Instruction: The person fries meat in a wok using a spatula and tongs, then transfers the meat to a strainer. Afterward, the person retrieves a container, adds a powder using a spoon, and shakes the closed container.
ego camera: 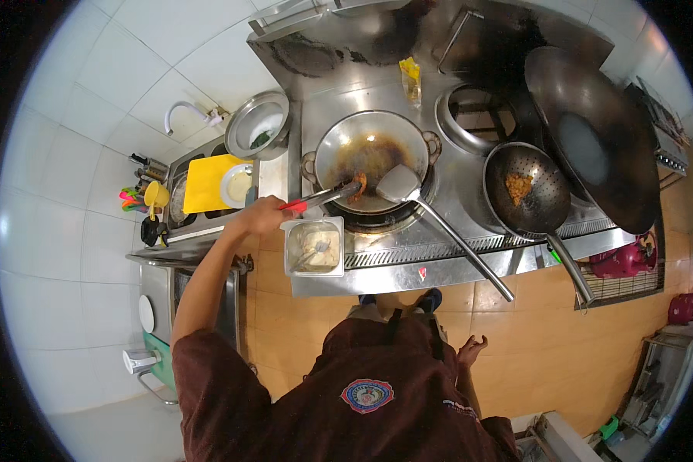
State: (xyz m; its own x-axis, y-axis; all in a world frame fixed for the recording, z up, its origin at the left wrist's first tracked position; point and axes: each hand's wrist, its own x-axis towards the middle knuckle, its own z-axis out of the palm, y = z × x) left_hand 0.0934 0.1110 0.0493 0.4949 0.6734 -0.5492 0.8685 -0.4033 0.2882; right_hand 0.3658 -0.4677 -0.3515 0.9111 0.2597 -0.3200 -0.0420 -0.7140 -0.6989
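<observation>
My left hand (263, 216) grips red-handled metal tongs (317, 200) that reach over a wok (346, 130) on the burner. At the tips of the tongs is a browned piece of food (358, 187), near the wok's front wall. A long-handled metal wok spatula (400, 185) lies across the wok's right side, its handle over the stove's front edge. Just below the tongs sits a square metal container (339, 257) with pale contents and a utensil. My right hand (472, 350) hangs beside my body with fingers apart, holding nothing.
Right of the wok, a perforated ladle (546, 199) holds fried bits in front of an open burner ring (447, 127). A large dark wok (618, 138) leans farther right. At left are a metal bowl (234, 136), a yellow cutting board (202, 187) and a white bowl (225, 190).
</observation>
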